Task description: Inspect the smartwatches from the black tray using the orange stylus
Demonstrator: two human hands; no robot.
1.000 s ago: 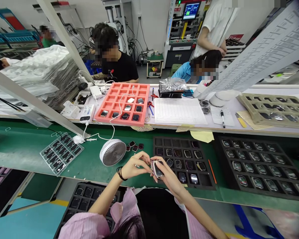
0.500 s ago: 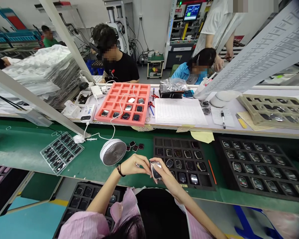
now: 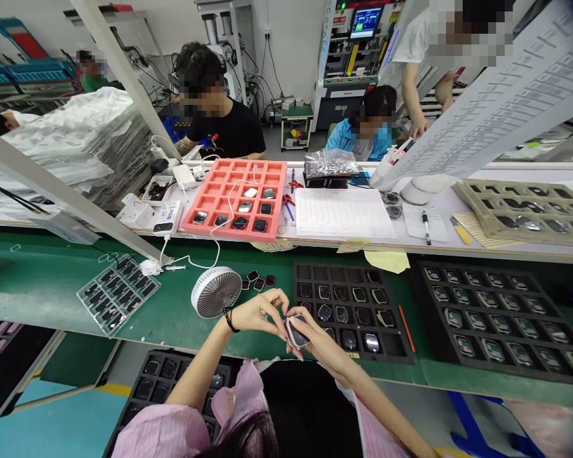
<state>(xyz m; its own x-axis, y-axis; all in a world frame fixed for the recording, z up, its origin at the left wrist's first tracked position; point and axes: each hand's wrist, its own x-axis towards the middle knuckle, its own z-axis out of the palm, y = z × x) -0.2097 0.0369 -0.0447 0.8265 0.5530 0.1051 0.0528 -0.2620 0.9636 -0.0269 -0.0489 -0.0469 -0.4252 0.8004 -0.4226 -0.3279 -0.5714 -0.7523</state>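
Observation:
My right hand (image 3: 319, 337) grips a dark rounded watch body (image 3: 297, 333) with a pale rim, low at the front of the green bench mat (image 3: 52, 280). My left hand (image 3: 256, 315), with a black wristband, reaches across so its fingertips sit at the body's upper edge. Whether those fingers pinch it, I cannot tell. Both hands are just in front of a black foam tray (image 3: 344, 312) holding several watch bodies, and part of that tray is hidden behind my right hand.
A white desk fan (image 3: 216, 292) and several small dark pieces (image 3: 258, 280) sit left of my hands. Further left lies a clear blister tray (image 3: 118, 294). A larger black tray (image 3: 496, 318) and an orange pen (image 3: 407, 327) are on the right. Behind stands a raised shelf with a red tray (image 3: 233, 198).
The watch body has shifted slightly down and left and turned in my hands. My left fingers have curled higher. A standing co-worker at the back has moved left and leaned over.

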